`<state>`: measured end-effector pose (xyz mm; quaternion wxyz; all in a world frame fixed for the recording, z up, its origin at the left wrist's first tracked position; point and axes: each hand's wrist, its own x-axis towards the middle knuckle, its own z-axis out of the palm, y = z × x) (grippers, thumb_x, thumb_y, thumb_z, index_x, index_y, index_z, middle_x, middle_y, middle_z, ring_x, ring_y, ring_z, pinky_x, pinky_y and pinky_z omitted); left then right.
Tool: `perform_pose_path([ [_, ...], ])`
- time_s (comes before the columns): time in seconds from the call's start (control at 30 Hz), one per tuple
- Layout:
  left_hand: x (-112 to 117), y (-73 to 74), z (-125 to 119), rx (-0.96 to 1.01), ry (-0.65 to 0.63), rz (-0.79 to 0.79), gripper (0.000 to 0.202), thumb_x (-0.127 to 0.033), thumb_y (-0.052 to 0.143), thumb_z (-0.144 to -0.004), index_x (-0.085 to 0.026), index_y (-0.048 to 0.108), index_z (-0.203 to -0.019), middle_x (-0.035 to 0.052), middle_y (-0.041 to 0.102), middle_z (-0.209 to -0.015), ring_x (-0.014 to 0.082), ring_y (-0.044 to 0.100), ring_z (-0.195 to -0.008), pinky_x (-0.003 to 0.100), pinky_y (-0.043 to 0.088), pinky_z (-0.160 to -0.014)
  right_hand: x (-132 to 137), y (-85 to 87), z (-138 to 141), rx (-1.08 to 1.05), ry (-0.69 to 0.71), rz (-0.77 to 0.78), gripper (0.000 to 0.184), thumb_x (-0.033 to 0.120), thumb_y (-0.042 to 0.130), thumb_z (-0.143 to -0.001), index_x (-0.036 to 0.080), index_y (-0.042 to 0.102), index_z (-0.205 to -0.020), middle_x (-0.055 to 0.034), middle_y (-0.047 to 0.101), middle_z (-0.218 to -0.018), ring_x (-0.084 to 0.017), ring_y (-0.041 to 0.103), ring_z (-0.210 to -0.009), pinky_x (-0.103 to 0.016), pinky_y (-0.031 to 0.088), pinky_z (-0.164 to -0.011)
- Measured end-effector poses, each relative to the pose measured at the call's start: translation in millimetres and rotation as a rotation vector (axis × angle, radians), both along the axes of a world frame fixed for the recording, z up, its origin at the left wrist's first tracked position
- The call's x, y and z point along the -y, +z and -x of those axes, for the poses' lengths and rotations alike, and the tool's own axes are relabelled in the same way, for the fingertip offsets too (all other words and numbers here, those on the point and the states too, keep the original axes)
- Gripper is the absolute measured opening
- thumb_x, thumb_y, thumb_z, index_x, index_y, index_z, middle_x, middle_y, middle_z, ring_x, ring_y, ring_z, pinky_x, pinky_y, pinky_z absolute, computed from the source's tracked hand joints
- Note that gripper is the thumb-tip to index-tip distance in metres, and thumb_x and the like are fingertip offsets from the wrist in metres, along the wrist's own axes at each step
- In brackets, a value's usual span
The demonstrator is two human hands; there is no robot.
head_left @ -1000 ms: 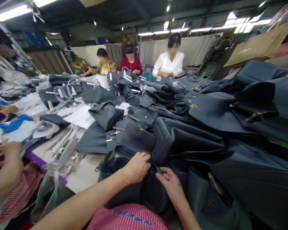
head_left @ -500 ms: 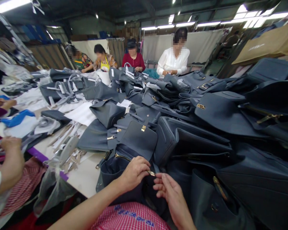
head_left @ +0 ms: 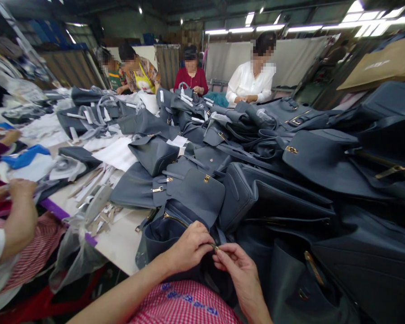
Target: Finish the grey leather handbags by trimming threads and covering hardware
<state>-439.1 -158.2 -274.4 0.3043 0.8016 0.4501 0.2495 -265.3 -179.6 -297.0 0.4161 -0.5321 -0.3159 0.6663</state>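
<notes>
Slate-grey, smooth, leather-like bags make one wide pile (head_left: 256, 177) over the greater part of the beige tabletop with a purple edge (head_left: 116, 247). Across from it are four co-workers, one of them in a white blouse (head_left: 253, 83). At the near edge, directly in front of the person, is the dark blue-grey bag with a wide open mouth (head_left: 158, 236). Its surface looks soft and matt, its near wall sags in folds, and the inside is nearly black; the lower part is partly hidden by the arms. The red-and-white checked apron with blue lettering (head_left: 191, 303) is just below it. Behind the mouth a broad, plain grey flap with rounded corners (head_left: 197, 193) lies tilted upward.

Both hands meet above the right side of this bag. The left hand (head_left: 193, 243) is almost closed, its thumb and forefinger pinching one end of a small, slim, metallic-looking piece (head_left: 214, 247). The right hand (head_left: 236, 265) has thumb and fingertips pressed together at the other end, while its remaining fingers are loosely curled. A gold-coloured zip (head_left: 175, 219) runs along the mouth, and a small gold-coloured clasp (head_left: 206, 178) shines on the flap. The piece between the fingertips is too small to identify exactly.
</notes>
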Motion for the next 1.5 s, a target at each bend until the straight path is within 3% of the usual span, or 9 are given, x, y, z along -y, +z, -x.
perform_pose_path([
  [0.3,5.5,-1.7,-1.5,-0.024,-0.009,-0.047,0.017,-0.015,0.051,-0.094,-0.017,0.066,-0.084,0.0038,0.062,-0.078,0.0200,0.050,-0.089,0.035,0.040,-0.084,-4.6,-8.2,-8.4,0.230,0.223,-0.180,0.034,0.053,0.065,-0.078,0.020,0.059,-0.073,-0.0005,0.060,-0.070,-0.018,0.060,-0.065,-0.027,0.050,-0.053],
  [0.57,9.3,-5.9,-11.1,0.027,0.235,0.094,0.015,-0.013,0.057,-0.089,-0.017,0.066,-0.079,0.0025,0.061,-0.078,0.0185,0.052,-0.086,0.033,0.040,-0.081,13.3,-17.1,-2.5,0.584,0.237,-0.520,0.026,0.040,0.047,-0.090,0.023,0.055,-0.072,-0.0015,0.056,-0.076,-0.018,0.055,-0.069,-0.029,0.044,-0.068],
  [0.67,9.9,-4.9,-11.2,0.085,0.246,0.136,0.014,-0.014,0.058,-0.089,-0.017,0.067,-0.079,0.0025,0.061,-0.078,0.0188,0.052,-0.086,0.033,0.039,-0.082,22.4,-19.8,-6.4,0.512,0.377,-0.363,0.037,0.049,0.043,-0.093,0.023,0.056,-0.071,-0.0012,0.058,-0.069,-0.017,0.056,-0.062,-0.027,0.045,-0.059],
  [0.83,12.7,-3.8,-8.7,0.170,0.238,0.132,0.014,-0.013,0.057,-0.088,-0.017,0.068,-0.080,0.0026,0.061,-0.077,0.0192,0.052,-0.087,0.033,0.039,-0.084,19.2,-13.2,-12.9,0.166,0.136,-0.023,0.044,0.062,0.058,-0.080,0.019,0.065,-0.088,-0.0067,0.068,-0.087,-0.022,0.066,-0.080,-0.027,0.052,-0.060],
  [1.03,11.2,-0.9,-6.5,0.214,0.244,0.184,0.016,-0.017,0.057,-0.089,-0.018,0.070,-0.082,0.0033,0.063,-0.080,0.0194,0.054,-0.088,0.033,0.040,-0.084,17.4,-9.6,-18.0,0.452,0.376,-0.086,0.036,0.046,0.063,-0.079,0.021,0.052,-0.056,0.0047,0.051,-0.043,-0.012,0.050,-0.045,-0.022,0.039,-0.049],
  [1.1,12.7,-0.2,-3.8,0.217,0.200,0.159,0.015,-0.018,0.057,-0.090,-0.019,0.071,-0.084,0.0036,0.064,-0.081,0.0193,0.054,-0.088,0.033,0.040,-0.084,16.6,-11.0,-21.2,0.505,0.416,-0.156,0.024,0.040,0.065,-0.076,0.020,0.063,-0.064,0.0028,0.058,-0.050,-0.014,0.057,-0.051,-0.023,0.044,-0.052],
  [1.17,17.1,-0.2,0.0,0.220,0.145,0.105,0.016,-0.020,0.057,-0.091,-0.018,0.071,-0.084,0.0041,0.065,-0.079,0.0197,0.054,-0.088,0.033,0.040,-0.084,11.0,-12.9,-23.1,0.402,0.366,-0.156,0.027,0.043,0.068,-0.074,0.021,0.072,-0.090,-0.0032,0.071,-0.077,-0.021,0.068,-0.074,-0.027,0.052,-0.063],
  [1.27,26.7,-0.9,5.1,0.254,0.075,0.024,0.021,-0.023,0.054,-0.094,-0.018,0.071,-0.085,0.0046,0.067,-0.077,0.0193,0.055,-0.086,0.034,0.039,-0.084,-9.0,-16.6,-16.9,0.218,0.207,-0.027,0.052,0.057,0.068,-0.073,0.019,0.068,-0.109,-0.0122,0.072,-0.108,-0.029,0.069,-0.098,-0.036,0.057,-0.078],
  [1.5,36.5,1.2,7.0,0.423,0.051,0.045,0.023,-0.024,0.054,-0.093,-0.019,0.075,-0.086,0.0076,0.070,-0.081,0.0204,0.060,-0.087,0.036,0.042,-0.088,-74.9,-25.7,44.1,0.197,0.130,-0.097,0.052,0.052,0.079,-0.060,0.016,0.067,-0.094,-0.0046,0.072,-0.073,-0.025,0.070,-0.071,-0.035,0.058,-0.065],
])
